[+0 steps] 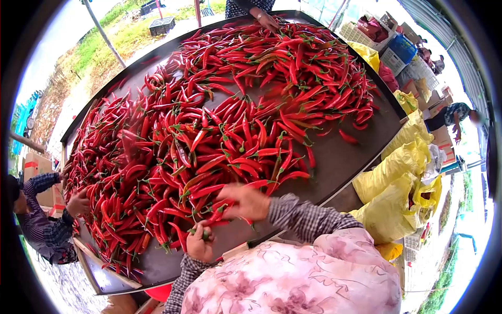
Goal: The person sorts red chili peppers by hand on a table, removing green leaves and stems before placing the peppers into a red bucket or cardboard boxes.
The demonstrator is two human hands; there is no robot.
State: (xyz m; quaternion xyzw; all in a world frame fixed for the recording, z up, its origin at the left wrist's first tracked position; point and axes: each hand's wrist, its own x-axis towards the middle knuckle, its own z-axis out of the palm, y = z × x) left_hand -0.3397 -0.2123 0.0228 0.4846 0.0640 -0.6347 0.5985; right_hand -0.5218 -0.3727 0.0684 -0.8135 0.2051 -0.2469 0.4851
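A broad heap of red chili peppers (198, 136) with green stems covers much of a dark tabletop (340, 162). At the near edge, my left hand (200, 244) is closed, with the green stem end of a chili pepper (208, 234) showing at its fingers; the rest of what it holds is hidden. My right hand (246, 203) hovers over the near side of the heap, beside several red peppers. Motion smears its fingers, so its grip cannot be made out.
A co-worker's hand (78, 203) touches the heap at the left; another person's hand (267, 22) reaches in at the far edge. Yellow sacks (389, 206) line the right side, with crates (366, 34) behind them. A raised wooden edge (104, 264) bounds the table's near left.
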